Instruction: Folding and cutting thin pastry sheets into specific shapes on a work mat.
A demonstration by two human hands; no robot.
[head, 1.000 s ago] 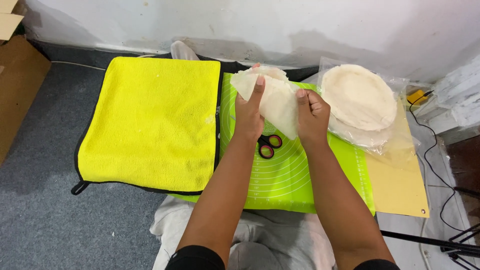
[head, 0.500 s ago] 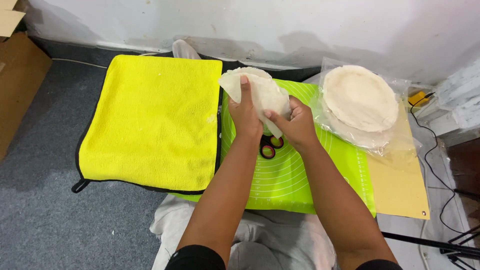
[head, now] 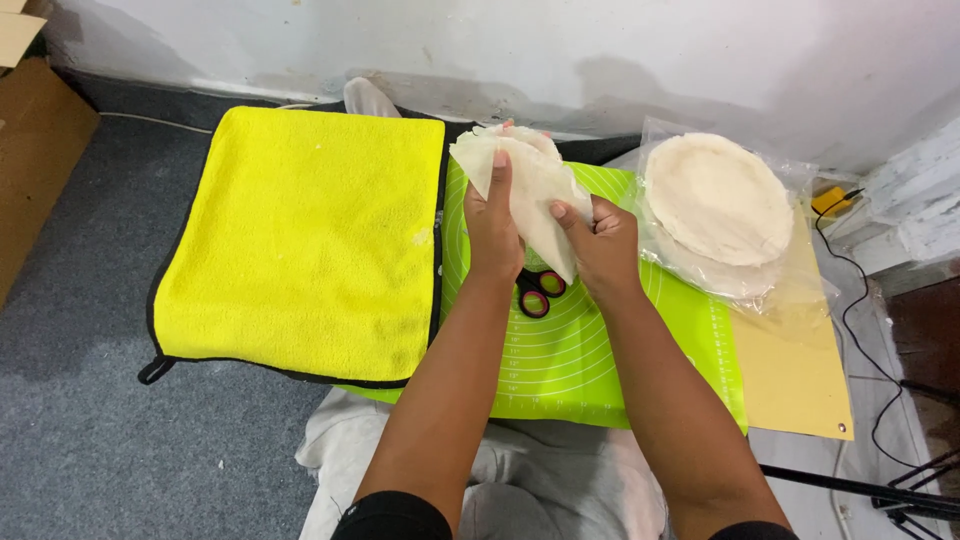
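Both of my hands hold a pale, thin flatbread (head: pixel 525 180) folded into a rough cone above the green silicone mat (head: pixel 600 350). My left hand (head: pixel 493 225) grips its left side with the fingers pointing up. My right hand (head: pixel 597 237) pinches the lower right edge. Red-handled scissors (head: pixel 540 290) lie on the mat just below my hands. A stack of round flatbreads (head: pixel 715 195) sits on a clear plastic bag (head: pixel 790 265) to the right.
A yellow towel (head: pixel 300 240) with black trim lies left of the mat on grey carpet. A tan board (head: pixel 800 370) is under the bag. A cardboard box (head: pixel 30 150) stands far left. Black cables (head: pixel 850 300) and a white wall (head: pixel 600 50) border the area.
The flatbread has been folded tighter, from a loose sheet into a cone shape. Both hands have closed in around it, staying above the scissors.
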